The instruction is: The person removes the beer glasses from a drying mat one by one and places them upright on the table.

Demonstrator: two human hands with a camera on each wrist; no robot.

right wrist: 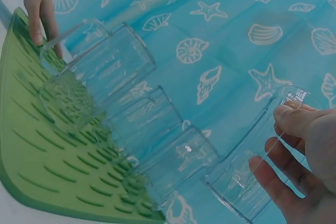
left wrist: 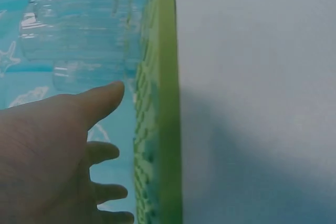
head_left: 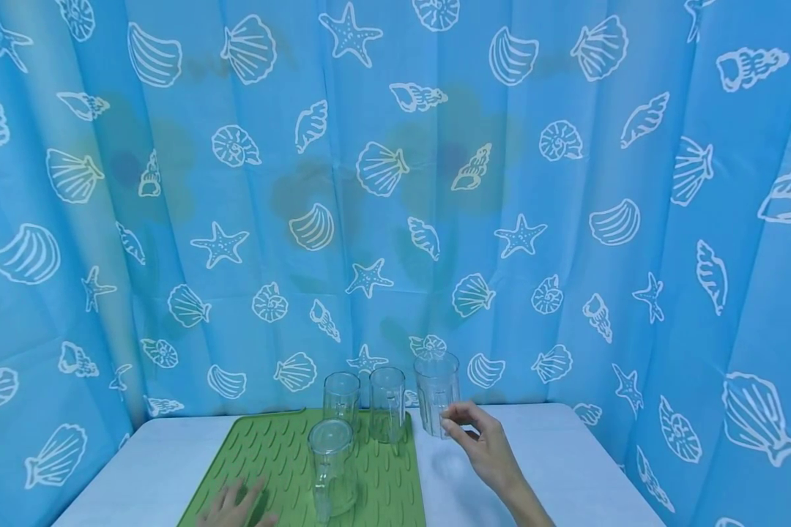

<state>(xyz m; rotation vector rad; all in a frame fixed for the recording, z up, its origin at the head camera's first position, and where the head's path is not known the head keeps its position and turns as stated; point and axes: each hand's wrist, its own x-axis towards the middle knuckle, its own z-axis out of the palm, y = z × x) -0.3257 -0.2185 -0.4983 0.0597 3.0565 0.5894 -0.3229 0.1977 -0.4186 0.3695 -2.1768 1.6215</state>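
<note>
My right hand (head_left: pixel 491 450) pinches a clear glass mug (head_left: pixel 435 395) by its handle, just past the right edge of a green ridged drying mat (head_left: pixel 277 439). In the right wrist view the thumb and forefinger meet at that mug (right wrist: pixel 247 163), with the other fingers loosely bent beside it. Three more glass mugs stand on the mat: one in front (head_left: pixel 335 472), one at the back left (head_left: pixel 341 395) and one at the back right (head_left: pixel 387 406). Fingers spread, my left hand (head_left: pixel 234 505) is low over the mat's front left, holding nothing; its thumb points toward the mugs (left wrist: pixel 84 30) in the left wrist view.
The mat lies on a white table (head_left: pixel 521 439), whose surface extends on both sides of it. Behind the table hangs a blue curtain (head_left: pixel 395 307) with white shells and starfish, close to the back mugs and the held one.
</note>
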